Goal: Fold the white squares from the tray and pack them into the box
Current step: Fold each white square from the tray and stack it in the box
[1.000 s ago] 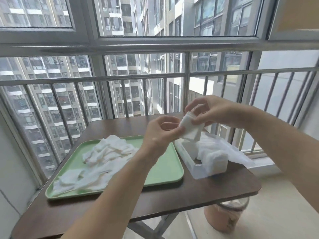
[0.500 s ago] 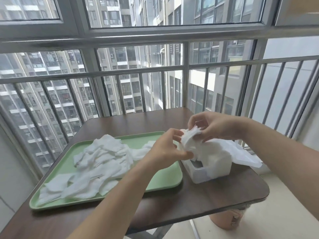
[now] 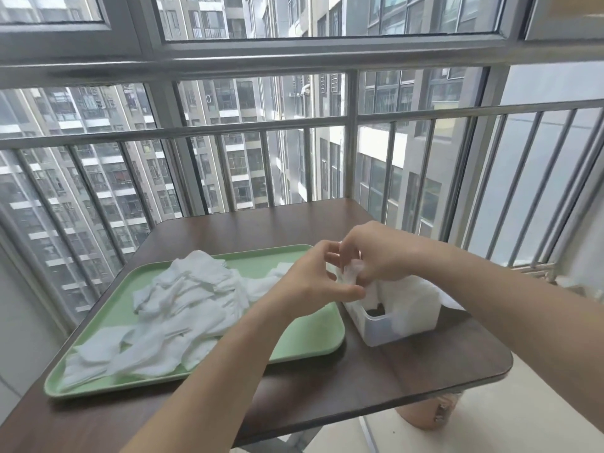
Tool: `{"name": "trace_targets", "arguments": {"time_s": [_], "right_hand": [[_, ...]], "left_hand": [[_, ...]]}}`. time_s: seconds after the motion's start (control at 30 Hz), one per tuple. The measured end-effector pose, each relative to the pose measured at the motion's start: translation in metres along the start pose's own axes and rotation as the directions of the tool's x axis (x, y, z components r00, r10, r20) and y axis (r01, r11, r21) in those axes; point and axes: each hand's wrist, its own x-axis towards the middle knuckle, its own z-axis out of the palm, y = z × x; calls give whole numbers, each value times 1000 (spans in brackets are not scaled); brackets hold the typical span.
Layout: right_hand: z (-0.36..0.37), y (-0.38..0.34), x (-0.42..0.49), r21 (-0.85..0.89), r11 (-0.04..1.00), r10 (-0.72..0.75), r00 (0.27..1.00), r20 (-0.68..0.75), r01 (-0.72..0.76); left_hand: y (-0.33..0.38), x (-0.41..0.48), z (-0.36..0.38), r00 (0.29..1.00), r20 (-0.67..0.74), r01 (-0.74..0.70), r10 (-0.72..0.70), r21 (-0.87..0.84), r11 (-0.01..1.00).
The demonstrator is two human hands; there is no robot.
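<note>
Reaching in from the near edge, both forearms are crossing the dark table (image 3: 359, 390) toward its right side. The green tray (image 3: 304, 338) is lying on the left of the table, carrying a loose heap of white squares (image 3: 189, 299) that is spilling from its near-left corner toward its far end.

Just past the tray's right rim, the right hand (image 3: 382, 253) is pinching a folded white square (image 3: 351, 273) with curled fingertips, holding it just above the box (image 3: 392, 325). The left hand (image 3: 313, 282) is curving round it from the left, thumb stretched under. Whether it is actually gripping or only steadying, I cannot tell.

The square is looking featherlight, limp and unslippery — likely to spring open if let go. So it is probably best pinched along the fold, with both layers held together until it is wedged in.

The clear box is sitting just right of the tray, and packed squares (image 3: 411, 299) are already standing above its rim. Only a dark gap (image 3: 376, 312) at the near-left corner is looking free, so the packed stack is crowding the way in.

Below the table's right edge a bin (image 3: 431, 410) is showing. Beyond the table, a metal railing (image 3: 353, 165) and tower blocks are filling the view, well clear of the work.
</note>
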Motion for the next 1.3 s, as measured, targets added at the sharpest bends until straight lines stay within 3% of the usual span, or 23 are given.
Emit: {"name": "trace_targets", "arguments": {"time_s": [0.13, 0.3, 0.37, 0.43, 0.5, 0.6, 0.67, 0.9, 1.03, 1.17, 1.3], "right_hand": [[5, -4, -4, -30, 998, 52, 987, -153, -57], [-17, -16, -10, -155, 984, 65, 990, -122, -84], [-31, -24, -8, -94, 993, 50, 982, -181, -68], [-37, -39, 2, 72, 997, 22, 976, -215, -7], [-34, -61, 19, 164, 986, -14, 989, -150, 39], [-15, -90, 52, 111, 992, -62, 998, 26, 59], [3, -103, 74, -1, 1000, -14, 994, 104, 14], [48, -103, 104, -194, 969, 183, 972, 150, -153], [51, -103, 106, -168, 966, 220, 966, 136, -197], [40, -102, 101, -125, 958, 271, 956, 112, -257], [24, -93, 94, -30, 968, 252, 966, 49, -251]], "left_hand": [[3, -4, -4, 1000, 13, -3, 3, 1, 1000], [8, -14, -41, 998, -57, 8, -6, 44, 999], [10, -23, -64, 994, -104, 26, -22, 44, 999], [8, -33, -89, 984, -173, 58, -48, 49, 997], [4, -43, -110, 969, -238, 92, -73, 68, 993], [-7, -53, -130, 952, -285, 136, -110, 71, 988], [-14, -60, -138, 950, -289, 151, -121, 82, 985], [-36, -56, -144, 946, -309, 151, -96, 161, 975], [-37, -31, -125, 967, -239, 168, -85, 353, 921], [-42, -7, -105, 976, -101, 214, -193, 603, 768], [-45, -2, -97, 973, -31, 195, -230, 649, 736]]}}
